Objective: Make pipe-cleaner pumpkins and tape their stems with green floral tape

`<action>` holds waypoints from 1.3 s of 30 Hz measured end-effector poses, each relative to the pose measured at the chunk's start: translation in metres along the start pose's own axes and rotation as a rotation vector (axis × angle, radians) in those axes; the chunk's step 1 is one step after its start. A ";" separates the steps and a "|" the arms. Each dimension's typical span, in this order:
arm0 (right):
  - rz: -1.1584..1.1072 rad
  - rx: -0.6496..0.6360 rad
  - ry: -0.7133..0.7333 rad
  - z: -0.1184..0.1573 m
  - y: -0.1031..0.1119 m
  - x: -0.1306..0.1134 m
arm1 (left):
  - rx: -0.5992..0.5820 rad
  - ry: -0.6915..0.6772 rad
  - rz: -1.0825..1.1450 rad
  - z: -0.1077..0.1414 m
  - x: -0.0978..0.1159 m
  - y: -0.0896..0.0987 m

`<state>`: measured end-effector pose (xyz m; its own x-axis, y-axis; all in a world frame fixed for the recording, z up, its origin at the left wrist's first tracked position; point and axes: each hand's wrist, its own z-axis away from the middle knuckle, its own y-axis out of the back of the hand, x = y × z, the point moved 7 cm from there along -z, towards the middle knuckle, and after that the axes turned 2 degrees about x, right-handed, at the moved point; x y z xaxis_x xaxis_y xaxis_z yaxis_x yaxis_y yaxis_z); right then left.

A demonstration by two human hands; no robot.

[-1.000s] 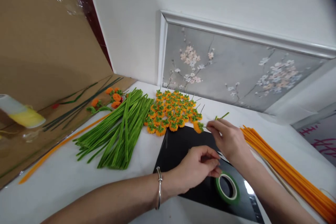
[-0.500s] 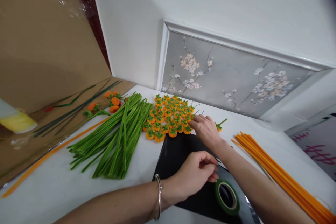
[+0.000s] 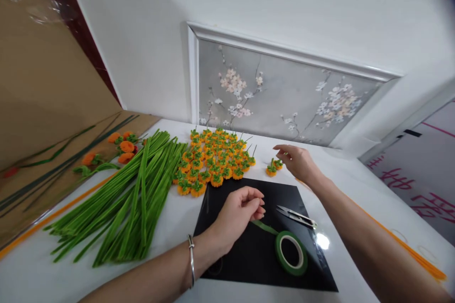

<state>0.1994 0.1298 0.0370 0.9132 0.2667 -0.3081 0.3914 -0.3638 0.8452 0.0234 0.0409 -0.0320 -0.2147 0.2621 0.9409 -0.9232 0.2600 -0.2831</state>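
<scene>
Above the black mat, the left hand [image 3: 240, 218] curls narrowly beside the green floral tape [image 3: 291, 253]'s loose end; whether it grips it, I cannot tell. The right hand [image 3: 296, 162], loosely bent, is by two orange chenille flowers [image 3: 271, 170]; its grip is unclear. Snips [image 3: 296, 216] lie between hands and tape roll. Farther left are clustered flowers [image 3: 216, 158], then green chenille stems [image 3: 138, 199].
</scene>
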 end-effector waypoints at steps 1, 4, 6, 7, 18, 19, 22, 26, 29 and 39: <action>-0.001 -0.019 -0.022 0.000 -0.005 0.004 | 0.007 -0.006 0.002 0.000 0.001 0.001; -0.005 -0.053 -0.068 0.002 -0.020 0.005 | 0.014 -0.020 -0.006 -0.001 0.003 0.002; -0.011 -0.056 -0.094 0.005 -0.024 0.001 | 0.013 -0.024 -0.025 -0.001 0.003 0.002; -0.016 -0.056 -0.105 0.008 -0.023 -0.001 | 0.014 -0.030 -0.034 -0.002 0.004 0.003; -0.349 -0.059 -0.241 0.080 0.021 -0.023 | -0.111 -0.084 -0.143 -0.007 0.017 -0.001; -0.414 -0.047 -0.251 0.086 0.023 -0.028 | -0.139 -0.070 -0.145 -0.006 0.016 -0.005; -0.549 -0.017 -0.269 0.100 0.025 -0.042 | -0.214 -0.058 -0.204 -0.002 0.012 -0.015; -0.624 0.071 -0.258 0.107 0.030 -0.052 | -0.255 -0.119 -0.311 -0.001 0.017 -0.020; -0.765 0.152 -0.260 0.107 0.031 -0.051 | -0.195 -0.197 -0.284 -0.006 0.037 -0.013; -0.419 -0.167 -0.145 0.109 -0.028 -0.075 | -0.035 -0.209 -0.012 -0.017 0.077 0.016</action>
<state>0.1320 0.0228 -0.0115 0.6918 0.2282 -0.6851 0.7166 -0.1004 0.6902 -0.0022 0.0813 0.0326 -0.2688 0.0610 0.9613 -0.9151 0.2953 -0.2746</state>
